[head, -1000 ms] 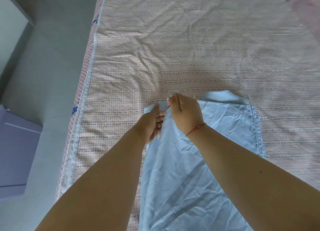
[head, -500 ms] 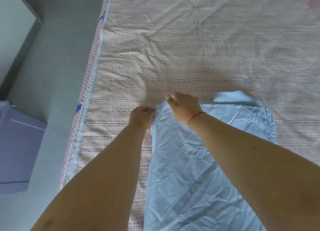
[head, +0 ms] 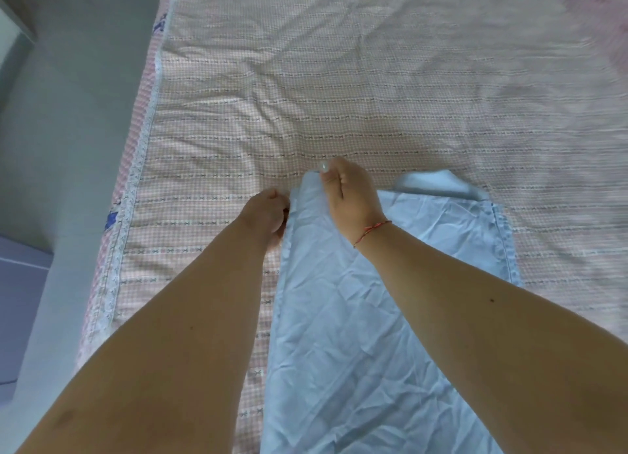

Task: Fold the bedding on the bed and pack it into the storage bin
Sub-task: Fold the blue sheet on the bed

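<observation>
Two hands (head: 351, 198) on blue sheet (head: 343, 334)

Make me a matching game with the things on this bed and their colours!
Things:
1. sheet
2. bedspread
3. bracelet
4. floor

Colours:
A. red
B. grey
C. light blue
D. pink checked

Pairs: 1-C, 2-D, 3-A, 4-B. The bracelet sits on the wrist of the right hand, which pinches the sheet's top edge.
</observation>
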Action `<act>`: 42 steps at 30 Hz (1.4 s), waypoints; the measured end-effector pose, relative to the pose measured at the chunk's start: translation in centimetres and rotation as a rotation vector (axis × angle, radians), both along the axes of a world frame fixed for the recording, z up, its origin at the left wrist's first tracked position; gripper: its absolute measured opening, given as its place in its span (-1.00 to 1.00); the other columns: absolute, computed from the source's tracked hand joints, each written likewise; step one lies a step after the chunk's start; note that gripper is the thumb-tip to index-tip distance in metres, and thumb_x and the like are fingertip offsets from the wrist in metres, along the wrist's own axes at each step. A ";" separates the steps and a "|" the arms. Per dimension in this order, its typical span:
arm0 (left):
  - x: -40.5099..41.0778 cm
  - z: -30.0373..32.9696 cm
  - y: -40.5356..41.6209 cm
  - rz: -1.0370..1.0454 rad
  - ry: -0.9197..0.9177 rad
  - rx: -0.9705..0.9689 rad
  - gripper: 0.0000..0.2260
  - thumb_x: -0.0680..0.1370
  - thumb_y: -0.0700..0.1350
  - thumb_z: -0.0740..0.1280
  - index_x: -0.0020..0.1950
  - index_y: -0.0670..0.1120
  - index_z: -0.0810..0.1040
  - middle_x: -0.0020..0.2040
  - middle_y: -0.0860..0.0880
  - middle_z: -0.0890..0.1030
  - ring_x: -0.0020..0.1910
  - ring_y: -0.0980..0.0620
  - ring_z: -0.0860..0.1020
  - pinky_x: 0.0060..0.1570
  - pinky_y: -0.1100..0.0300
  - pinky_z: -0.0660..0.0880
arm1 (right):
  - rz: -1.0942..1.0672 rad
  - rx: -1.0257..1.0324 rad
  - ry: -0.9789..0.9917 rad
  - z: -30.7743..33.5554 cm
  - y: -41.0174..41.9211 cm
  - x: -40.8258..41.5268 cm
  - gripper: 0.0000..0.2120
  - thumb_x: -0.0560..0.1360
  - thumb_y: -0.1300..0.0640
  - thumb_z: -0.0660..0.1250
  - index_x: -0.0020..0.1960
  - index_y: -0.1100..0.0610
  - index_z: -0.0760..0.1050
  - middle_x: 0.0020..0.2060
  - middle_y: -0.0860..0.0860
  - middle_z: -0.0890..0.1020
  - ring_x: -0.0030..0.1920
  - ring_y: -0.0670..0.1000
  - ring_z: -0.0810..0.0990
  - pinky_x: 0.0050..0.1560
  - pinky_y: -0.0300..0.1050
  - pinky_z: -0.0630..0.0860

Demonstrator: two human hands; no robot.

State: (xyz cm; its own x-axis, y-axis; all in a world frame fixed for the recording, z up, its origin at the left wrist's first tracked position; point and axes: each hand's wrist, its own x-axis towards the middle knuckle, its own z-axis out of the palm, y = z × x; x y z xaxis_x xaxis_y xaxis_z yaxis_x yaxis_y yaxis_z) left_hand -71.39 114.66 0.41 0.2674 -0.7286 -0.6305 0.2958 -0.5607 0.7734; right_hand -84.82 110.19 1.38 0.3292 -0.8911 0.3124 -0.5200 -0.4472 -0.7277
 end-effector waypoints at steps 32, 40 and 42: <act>-1.8 3.1 -2.6 -0.550 -0.850 -0.147 -0.86 0.53 -0.06 0.41 -0.09 -0.12 0.68 -0.28 -0.15 0.60 -0.33 0.03 0.50 -0.29 0.24 0.40 | 0.069 0.513 0.803 3.4 -8.3 -15.3 -0.73 0.59 0.08 0.17 0.16 0.17 0.54 0.09 0.16 0.60 0.03 0.15 0.58 0.00 -0.03 0.49; -5.3 0.1 -1.3 -0.851 -1.457 -0.380 -0.63 0.54 0.15 0.23 0.25 0.00 0.55 0.12 -0.03 0.60 0.21 -0.12 0.49 0.37 -0.10 0.25 | 0.302 0.196 0.795 -0.7 -4.1 -17.9 -0.57 0.56 -0.19 0.06 0.13 0.09 0.51 -0.05 0.03 0.62 0.03 0.12 0.58 0.02 -0.05 0.45; -5.2 0.0 -1.2 -0.868 -1.468 -0.438 -0.70 0.55 0.12 0.25 0.06 -0.07 0.62 -0.06 -0.08 0.64 0.06 -0.16 0.55 0.26 -0.06 0.32 | 0.289 0.204 0.761 -0.8 -4.1 -17.7 -0.69 0.60 -0.09 0.12 -0.09 0.12 0.46 -0.24 0.05 0.54 -0.13 0.11 0.54 -0.16 -0.12 0.31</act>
